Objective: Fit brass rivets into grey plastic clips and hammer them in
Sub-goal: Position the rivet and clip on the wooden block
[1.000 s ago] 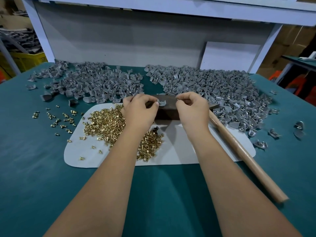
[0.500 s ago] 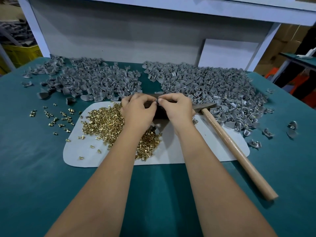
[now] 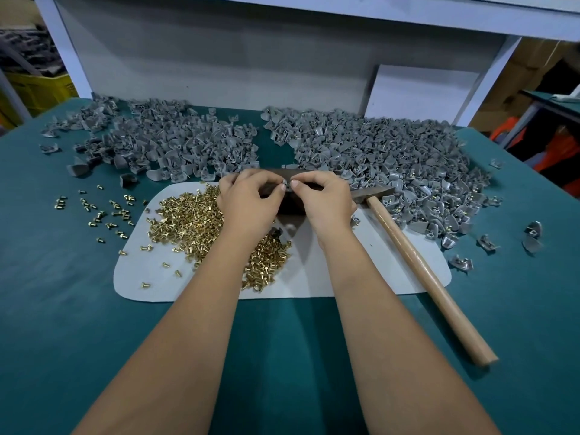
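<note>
Fitting step, by the look of it: left hand point(image 3: 248, 199) and right hand point(image 3: 326, 199) meet over the dark block point(image 3: 292, 207) at the far edge of the mat point(image 3: 361, 277), fingers curled, both pinching one grey clip point(image 3: 285, 185) between the fingertips; any rivet in it is too small to see. Next move likely needs the clip seated on the block and the right hand freed for the hammer point(image 3: 417, 265), which lies idle across the mat's right side beside the right clip pile point(image 3: 392, 164); loose rivets point(image 3: 188, 218) sit on the mat's left. No readable writing or brands.
</note>
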